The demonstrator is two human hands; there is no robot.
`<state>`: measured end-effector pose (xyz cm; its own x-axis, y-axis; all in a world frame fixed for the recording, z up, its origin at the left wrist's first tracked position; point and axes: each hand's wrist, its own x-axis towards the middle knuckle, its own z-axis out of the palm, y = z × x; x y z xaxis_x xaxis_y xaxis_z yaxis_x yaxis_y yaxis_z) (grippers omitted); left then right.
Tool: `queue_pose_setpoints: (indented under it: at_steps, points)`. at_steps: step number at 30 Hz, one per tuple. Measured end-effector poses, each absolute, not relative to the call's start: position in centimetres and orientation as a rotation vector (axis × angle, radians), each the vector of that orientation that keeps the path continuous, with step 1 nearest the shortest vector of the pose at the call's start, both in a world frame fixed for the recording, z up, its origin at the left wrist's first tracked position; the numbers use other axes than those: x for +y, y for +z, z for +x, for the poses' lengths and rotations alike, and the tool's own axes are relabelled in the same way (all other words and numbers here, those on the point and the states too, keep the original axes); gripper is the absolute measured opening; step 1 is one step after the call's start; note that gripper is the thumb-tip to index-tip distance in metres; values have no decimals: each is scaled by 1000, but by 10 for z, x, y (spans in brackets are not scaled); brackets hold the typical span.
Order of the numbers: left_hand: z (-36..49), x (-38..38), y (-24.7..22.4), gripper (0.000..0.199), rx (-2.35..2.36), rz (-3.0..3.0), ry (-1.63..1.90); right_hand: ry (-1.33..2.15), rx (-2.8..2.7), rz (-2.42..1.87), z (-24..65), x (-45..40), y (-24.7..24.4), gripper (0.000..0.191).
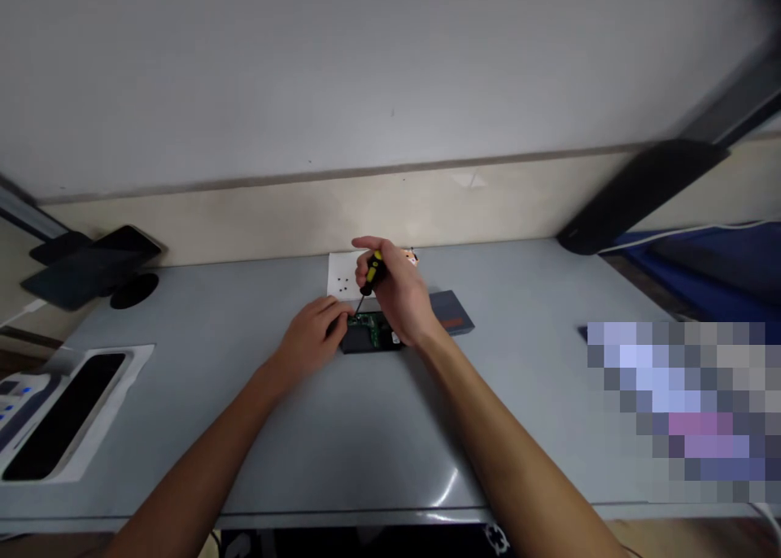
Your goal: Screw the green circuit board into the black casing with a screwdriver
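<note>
A small dark device (359, 343) with a green circuit board showing lies on the grey table. My right hand (399, 289) is wrapped round a black and yellow screwdriver (373, 270), its shaft slanting down to the board's upper left part. At the device's left end rests my left hand (314, 330), fingers bent and drawn together at the edge; whether they pinch a small part is hidden. Behind the device a white sheet (335, 277) carries several tiny dark dots, perhaps screws. A flat dark grey box (451, 312) sits to the right, partly behind my right wrist.
On the table (244, 444), a long black panel (70, 416) lies on white paper at the left. A dark tablet on a stand (103, 265) is at the back left. A black cylinder (640, 196) stands at the back right. The right side is pixelated.
</note>
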<state>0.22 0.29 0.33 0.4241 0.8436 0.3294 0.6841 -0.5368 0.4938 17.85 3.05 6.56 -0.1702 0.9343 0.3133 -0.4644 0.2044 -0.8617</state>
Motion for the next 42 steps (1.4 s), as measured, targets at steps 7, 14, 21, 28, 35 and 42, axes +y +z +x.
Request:
queue_pose_setpoints:
  at_steps: [7, 14, 21, 28, 35, 42]
  points:
    - [3, 4, 2, 25, 1316, 2405, 811, 1374, -1117, -577, 179, 31, 59, 32]
    - [3, 3, 4, 24, 1322, 2409, 781, 1354, -1209, -569, 179, 30, 65, 45]
    - [2, 3, 2, 24, 1322, 2413, 810, 1285, -1233, -612, 177, 28, 63, 33]
    - [2, 2, 1, 23, 1309, 2415, 827, 1140, -1318, -631, 176, 28, 61, 29]
    - [2, 3, 3, 24, 1317, 2419, 807, 1270, -1178, -619, 181, 33, 56, 33]
    - [2, 2, 3, 24, 1308, 2425, 816, 1295, -1100, -524, 176, 36, 53, 34]
